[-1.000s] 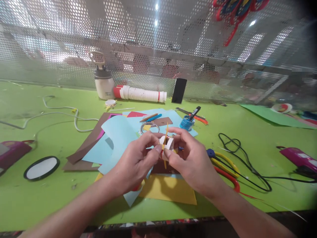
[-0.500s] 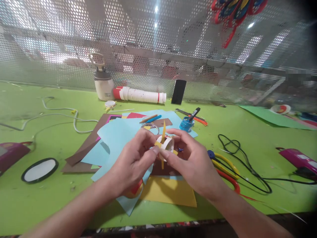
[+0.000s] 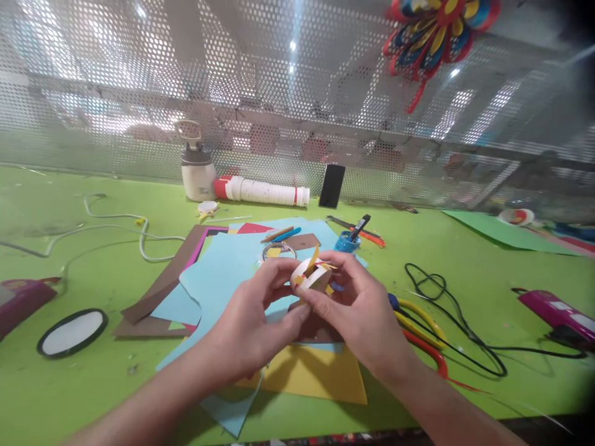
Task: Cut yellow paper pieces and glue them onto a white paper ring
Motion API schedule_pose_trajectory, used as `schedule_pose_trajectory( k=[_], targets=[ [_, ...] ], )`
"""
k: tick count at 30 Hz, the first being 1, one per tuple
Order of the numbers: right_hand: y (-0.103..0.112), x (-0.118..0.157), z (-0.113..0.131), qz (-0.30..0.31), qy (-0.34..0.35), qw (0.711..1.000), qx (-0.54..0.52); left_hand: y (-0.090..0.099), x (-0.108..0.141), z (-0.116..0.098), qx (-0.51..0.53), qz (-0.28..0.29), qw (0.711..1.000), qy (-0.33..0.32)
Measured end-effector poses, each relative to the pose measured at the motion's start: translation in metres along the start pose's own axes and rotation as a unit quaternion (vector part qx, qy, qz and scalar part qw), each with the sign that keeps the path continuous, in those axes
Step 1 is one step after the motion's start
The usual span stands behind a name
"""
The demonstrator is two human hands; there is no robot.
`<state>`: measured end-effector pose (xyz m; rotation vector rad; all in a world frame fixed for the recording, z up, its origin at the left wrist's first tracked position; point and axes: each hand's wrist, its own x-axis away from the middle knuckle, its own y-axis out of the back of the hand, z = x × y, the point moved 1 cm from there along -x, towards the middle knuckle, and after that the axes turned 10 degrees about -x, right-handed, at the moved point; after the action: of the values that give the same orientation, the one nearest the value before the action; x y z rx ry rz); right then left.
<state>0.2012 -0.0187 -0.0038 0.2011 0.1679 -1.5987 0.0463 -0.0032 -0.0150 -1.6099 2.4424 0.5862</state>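
Observation:
A small white paper ring (image 3: 318, 280) with yellow strips sticking out of it is held up between both hands, above the coloured sheets. My right hand (image 3: 356, 303) grips it from the right, thumb across its front and fingers behind. On the left, my left hand (image 3: 267, 303) has its fingertips at the ring's left side, with the thumb below it. Under the hands lie light blue paper (image 3: 218, 266), a brown piece (image 3: 320, 328) and a yellow sheet (image 3: 320, 375).
Behind are a blue jar (image 3: 346, 241) with a marker, pencils (image 3: 281, 235), a phone (image 3: 331, 185) and a white-and-red tube (image 3: 264, 191). Scissors (image 3: 425, 347) and a black cable (image 3: 455, 310) lie right; a black-rimmed oval (image 3: 73, 332) lies left.
The ring has turned and tilted between the fingers. My left thumb has moved down off its front. The view has tipped upward a little.

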Motion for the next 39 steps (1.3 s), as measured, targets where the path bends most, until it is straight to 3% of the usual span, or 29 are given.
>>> schedule_pose_trajectory(
  k=[5,12,17,23,32,39],
  targets=[
    [0.002,0.000,0.005,0.033,-0.043,0.997,-0.048,0.002,0.002,0.004,-0.061,0.012,0.996,-0.059],
    [0.004,0.003,0.006,0.052,-0.047,0.996,-0.061,0.003,0.002,0.006,-0.124,-0.014,0.990,-0.070],
    [0.008,0.000,0.011,0.072,-0.030,0.996,-0.051,0.008,-0.002,0.001,-0.073,-0.023,0.997,-0.012],
    [0.019,-0.006,0.012,0.099,-0.005,0.995,-0.025,0.013,-0.004,-0.003,0.017,0.019,0.999,0.039],
    [0.023,-0.004,0.017,0.139,0.002,0.989,-0.052,0.015,-0.002,0.001,0.073,0.030,0.996,0.042],
    [0.023,-0.004,0.016,0.122,0.038,0.992,-0.003,0.015,-0.002,0.000,0.089,0.037,0.995,0.040]
  ],
)
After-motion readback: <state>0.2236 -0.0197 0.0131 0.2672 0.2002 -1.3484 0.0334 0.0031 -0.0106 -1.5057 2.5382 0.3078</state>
